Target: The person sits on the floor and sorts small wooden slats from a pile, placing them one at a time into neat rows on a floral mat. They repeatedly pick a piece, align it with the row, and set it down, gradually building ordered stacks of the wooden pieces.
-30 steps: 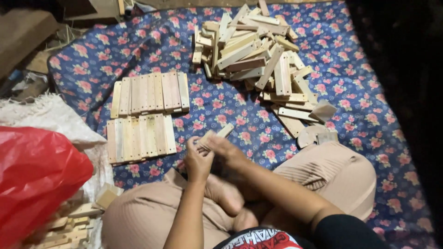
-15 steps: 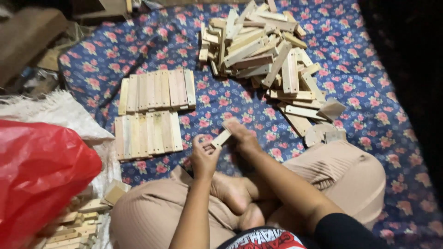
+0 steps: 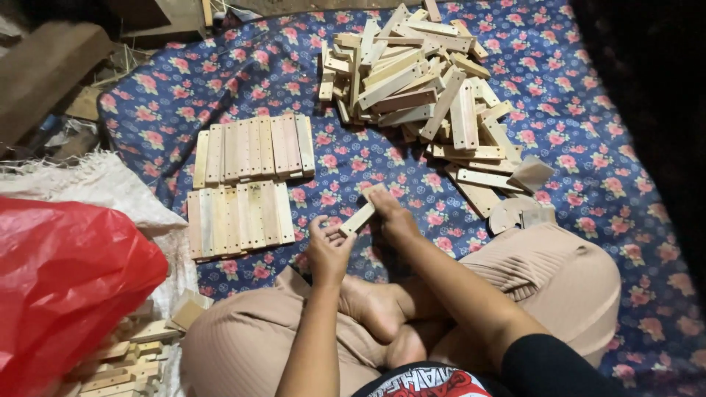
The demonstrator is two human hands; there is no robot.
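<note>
Floral blanket (image 3: 220, 81) unchanged; wood strip (image 3: 360, 215) now raised flatter, both grips closed on it.

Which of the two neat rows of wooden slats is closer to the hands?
The lower row, laid nearest the person's knees. It sits just beside the left hand, which holds a slat with the right hand; the other row lies farther up the floral cloth.

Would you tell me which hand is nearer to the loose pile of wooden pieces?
Right. The right hand grips the wooden piece just below the loose pile; the left hand holds its lower end, farther away.
</note>
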